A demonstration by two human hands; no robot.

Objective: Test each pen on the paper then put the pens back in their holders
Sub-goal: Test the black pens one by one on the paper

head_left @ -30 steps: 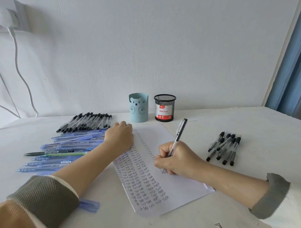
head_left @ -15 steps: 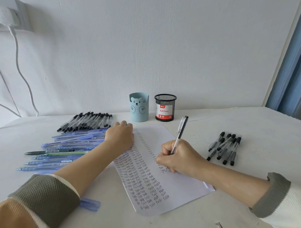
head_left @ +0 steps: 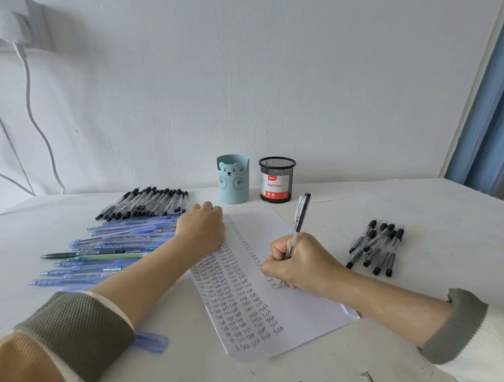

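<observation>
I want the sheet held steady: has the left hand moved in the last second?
No. The left hand still rests on the paper's left edge, just as near the blue bear holder behind it.

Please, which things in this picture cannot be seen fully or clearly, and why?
Head view:
- Left hand: fingers hidden behind its own back.
- Blue pens: right ends under the left forearm.
- Blue object: mostly under the left sleeve, blurred.
- Bear holder, mesh holder: walls hide their insides.
- Small object: cut by the bottom edge.
</observation>
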